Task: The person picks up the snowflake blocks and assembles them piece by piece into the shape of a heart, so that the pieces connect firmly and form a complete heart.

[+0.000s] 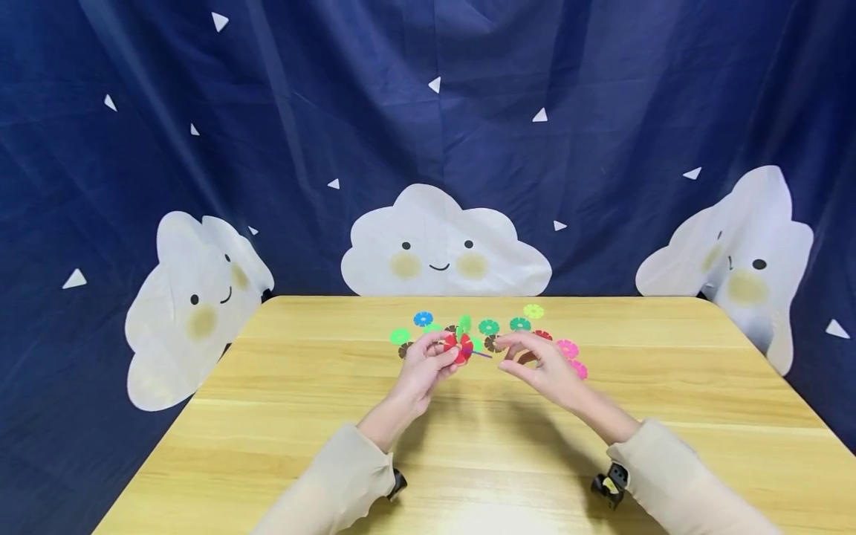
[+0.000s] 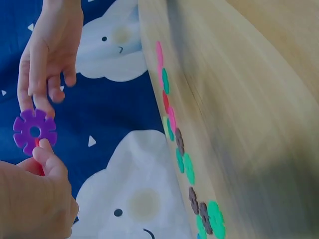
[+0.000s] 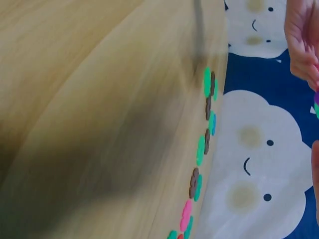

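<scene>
1. The bench (image 1: 267, 416) carries loose slotted discs (image 1: 423, 319) at its far middle, seemingly the part left unjoined.
2. The left hand (image 1: 421, 371), above the bench's middle, pinches a red disc (image 1: 466, 343); the right hand (image 1: 545, 368) hangs near, fingers curved apart, apparently empty.
3. A purple disc (image 2: 25, 130), and apparently a green one (image 1: 460, 332), look already slotted into the red.
4. No brand, label or writing is readable.

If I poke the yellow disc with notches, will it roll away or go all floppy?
The yellow notched disc would probably slide, not roll, because it lies flat on the wooden table. It may be light, since it looks small and has gaps around its edge. It's likely stiff: the similarly shaped purple notched disc doesn't droop in the air.
</scene>
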`<control>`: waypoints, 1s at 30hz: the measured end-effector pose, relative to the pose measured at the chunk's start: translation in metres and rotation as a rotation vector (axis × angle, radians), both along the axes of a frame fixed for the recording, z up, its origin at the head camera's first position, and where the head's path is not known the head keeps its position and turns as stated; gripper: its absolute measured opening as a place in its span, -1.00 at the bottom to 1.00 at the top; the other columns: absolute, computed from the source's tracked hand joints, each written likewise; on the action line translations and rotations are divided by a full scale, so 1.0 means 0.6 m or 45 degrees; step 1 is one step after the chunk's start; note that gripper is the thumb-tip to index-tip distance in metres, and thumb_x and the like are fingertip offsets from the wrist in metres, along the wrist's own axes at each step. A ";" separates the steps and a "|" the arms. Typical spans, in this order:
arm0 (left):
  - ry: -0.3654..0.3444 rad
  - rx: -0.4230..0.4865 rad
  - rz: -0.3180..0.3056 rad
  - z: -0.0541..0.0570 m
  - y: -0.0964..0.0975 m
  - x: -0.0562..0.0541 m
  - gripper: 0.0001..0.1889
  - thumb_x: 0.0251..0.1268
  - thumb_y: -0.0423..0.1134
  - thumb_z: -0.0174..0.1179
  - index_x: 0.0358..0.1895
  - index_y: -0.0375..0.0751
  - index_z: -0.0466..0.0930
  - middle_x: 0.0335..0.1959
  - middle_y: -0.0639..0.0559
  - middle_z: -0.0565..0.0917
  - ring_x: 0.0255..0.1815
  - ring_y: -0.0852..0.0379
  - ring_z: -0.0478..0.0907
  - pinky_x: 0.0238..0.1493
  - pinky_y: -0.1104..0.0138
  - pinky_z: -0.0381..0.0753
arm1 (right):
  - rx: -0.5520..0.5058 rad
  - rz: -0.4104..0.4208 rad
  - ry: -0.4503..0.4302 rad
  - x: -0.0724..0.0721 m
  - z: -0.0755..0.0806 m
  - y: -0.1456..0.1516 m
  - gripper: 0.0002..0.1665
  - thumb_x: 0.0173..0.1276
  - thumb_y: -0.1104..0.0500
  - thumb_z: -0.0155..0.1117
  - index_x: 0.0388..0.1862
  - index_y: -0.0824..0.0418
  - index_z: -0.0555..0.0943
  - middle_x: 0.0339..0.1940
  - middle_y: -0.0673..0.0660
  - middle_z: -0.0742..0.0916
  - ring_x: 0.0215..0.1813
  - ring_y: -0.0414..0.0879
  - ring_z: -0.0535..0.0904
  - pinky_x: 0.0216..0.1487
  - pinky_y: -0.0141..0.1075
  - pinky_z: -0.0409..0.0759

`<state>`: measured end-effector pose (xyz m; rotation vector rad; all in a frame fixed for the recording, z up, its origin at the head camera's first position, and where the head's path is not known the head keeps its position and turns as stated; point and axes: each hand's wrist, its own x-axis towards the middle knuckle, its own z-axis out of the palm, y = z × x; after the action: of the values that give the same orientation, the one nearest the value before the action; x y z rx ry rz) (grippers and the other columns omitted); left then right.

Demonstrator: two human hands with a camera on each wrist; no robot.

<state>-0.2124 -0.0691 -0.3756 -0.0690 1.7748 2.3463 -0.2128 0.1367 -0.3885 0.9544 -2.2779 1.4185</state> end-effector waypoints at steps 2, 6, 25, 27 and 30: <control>0.007 0.027 -0.007 0.004 0.007 0.002 -0.67 0.17 -0.57 0.06 0.03 -0.41 0.33 -0.42 0.03 0.48 -0.52 0.27 0.57 -0.43 0.56 0.55 | -0.034 -0.011 0.064 -0.001 -0.002 -0.006 -0.68 0.06 0.45 0.31 -0.15 0.32 0.58 -0.32 0.14 0.64 -0.35 -0.28 0.49 -0.34 -0.36 0.57; 0.025 0.058 -0.049 0.008 0.017 0.009 -0.72 0.17 -0.56 0.07 -0.04 -0.38 0.32 -0.40 0.00 0.51 -0.47 0.24 0.60 -0.37 0.52 0.57 | -0.110 -0.063 0.217 -0.006 -0.004 -0.013 -0.73 -0.03 0.56 0.30 -0.33 0.32 0.61 -0.41 0.13 0.64 -0.41 -0.26 0.46 -0.41 -0.44 0.52; 1.370 -0.931 0.019 0.010 0.026 0.016 -0.74 0.00 -0.36 0.32 -0.17 -0.23 0.62 -0.13 -0.09 0.65 0.12 -0.05 0.45 0.20 -0.12 0.21 | -0.164 -0.110 0.381 0.029 0.033 -0.024 -0.72 -0.15 0.67 0.28 -0.47 0.40 0.58 -0.52 0.22 0.63 -0.47 -0.19 0.50 -0.44 -0.47 0.50; 1.412 -0.989 0.018 0.008 0.029 0.014 -0.79 0.02 -0.34 0.32 -0.20 -0.22 0.64 -0.18 -0.06 0.67 0.08 -0.02 0.48 0.19 -0.16 0.18 | -0.173 -0.088 0.394 0.029 0.032 -0.025 -0.71 -0.17 0.68 0.27 -0.48 0.40 0.58 -0.52 0.23 0.63 -0.47 -0.18 0.50 -0.43 -0.48 0.50; 1.456 -0.994 0.029 0.003 0.032 0.009 -0.83 0.04 -0.34 0.30 -0.25 -0.20 0.66 -0.25 -0.01 0.68 -0.03 0.04 0.53 0.13 -0.06 0.31 | -0.183 -0.070 0.405 0.029 0.031 -0.027 -0.69 -0.19 0.69 0.28 -0.47 0.40 0.58 -0.52 0.23 0.63 -0.47 -0.16 0.50 -0.44 -0.47 0.50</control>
<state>-0.2067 -0.0500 -0.3739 1.3574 3.0285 1.5459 -0.1956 0.1204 -0.3700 0.9850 -1.9306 1.2840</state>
